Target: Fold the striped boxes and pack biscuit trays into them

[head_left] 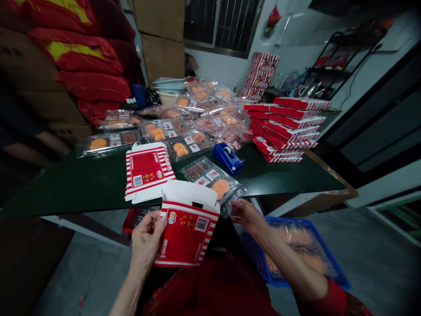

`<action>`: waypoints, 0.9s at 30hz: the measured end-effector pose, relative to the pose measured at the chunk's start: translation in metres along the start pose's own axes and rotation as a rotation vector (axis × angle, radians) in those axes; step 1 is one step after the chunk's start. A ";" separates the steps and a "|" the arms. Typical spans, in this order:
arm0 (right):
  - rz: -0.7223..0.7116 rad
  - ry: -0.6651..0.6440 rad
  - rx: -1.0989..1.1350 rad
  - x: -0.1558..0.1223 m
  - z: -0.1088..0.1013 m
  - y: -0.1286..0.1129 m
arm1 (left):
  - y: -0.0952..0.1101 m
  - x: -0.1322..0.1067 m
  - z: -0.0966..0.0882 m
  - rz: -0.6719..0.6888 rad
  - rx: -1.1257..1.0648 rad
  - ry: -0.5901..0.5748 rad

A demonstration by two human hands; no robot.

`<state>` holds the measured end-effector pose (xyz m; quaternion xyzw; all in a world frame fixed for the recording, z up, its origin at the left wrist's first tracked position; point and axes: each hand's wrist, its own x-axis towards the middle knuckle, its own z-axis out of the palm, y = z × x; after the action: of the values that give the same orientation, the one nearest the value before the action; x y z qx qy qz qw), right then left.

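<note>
Over the front edge of the green table [82, 186], the left hand [147, 240] clasps a red-striped cardboard box [186, 235] with its flap open, while the right hand [246, 215] pinches a corner of a clear plastic food pack [213, 181] just beside it.

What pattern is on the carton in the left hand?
The carton: red and white stripes round a red panel; best in head view.

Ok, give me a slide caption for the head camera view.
Left hand holds a red striped carton; right hand holds a clear plastic tray.
</note>
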<state>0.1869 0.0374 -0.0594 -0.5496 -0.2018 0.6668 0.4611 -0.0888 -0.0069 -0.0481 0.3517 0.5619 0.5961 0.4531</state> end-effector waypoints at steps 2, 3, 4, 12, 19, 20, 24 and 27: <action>0.049 0.047 0.019 -0.007 -0.009 -0.006 | -0.003 -0.002 -0.003 0.007 0.022 0.008; 0.079 0.052 0.025 -0.008 -0.009 -0.009 | -0.005 -0.002 -0.002 0.003 0.035 -0.007; 0.108 0.048 0.029 -0.007 -0.007 -0.012 | -0.006 -0.003 0.001 0.002 0.053 -0.026; -0.027 0.137 0.008 -0.005 -0.005 -0.015 | 0.000 -0.001 0.007 0.120 0.187 -0.155; -0.757 0.318 -0.045 -0.080 -0.065 -0.080 | -0.002 -0.006 0.023 0.287 0.353 -0.194; -0.820 0.280 -0.072 -0.086 -0.065 -0.088 | -0.003 -0.007 0.027 0.349 0.406 -0.213; -0.925 0.242 -0.321 -0.089 -0.055 -0.100 | -0.004 -0.009 0.036 0.515 0.543 -0.259; -0.863 0.244 -0.571 -0.082 -0.053 -0.105 | -0.003 -0.009 0.035 0.535 0.590 -0.242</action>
<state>0.2740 0.0076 0.0503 -0.5938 -0.5280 0.2660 0.5458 -0.0526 -0.0029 -0.0460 0.6676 0.5401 0.4605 0.2247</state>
